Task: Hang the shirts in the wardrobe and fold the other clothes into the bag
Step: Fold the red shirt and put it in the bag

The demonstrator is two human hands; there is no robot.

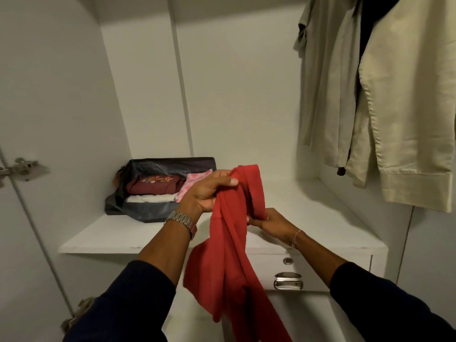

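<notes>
The step in hand looks like the folding half of the job: a red garment [229, 255] is gathered between both hands in front of the wardrobe shelf [111, 233], bunched and twisted rather than squared up, so I judge the fold is barely begun.

Beyond and to the left of the left hand sits the dark fabric bag [158, 211], open-topped on the shelf. Inside it, a folded maroon garment with a printed front [153, 185] lies on top of a folded white one [150, 198], and a pink patterned piece [195, 182] is tucked just beside them, partly hidden behind the hand. The bag seems to have room left above these.

The left hand [207, 191], a metal watch at its wrist, grips the upper bunch of the red cloth with thumb over the fold. Lower and just to the right, the right hand [269, 222] pinches a hanging loop of the same cloth with curled fingers. The rest of the garment trails down below both hands, past the drawer [318, 272].

Above and to the right of the right hand, beige shirts [404, 114] hang inside the wardrobe.

The next move probably calls for shaking the cloth out, finding its edges, and laying it flat on the shelf to the right of the bag before folding.
</notes>
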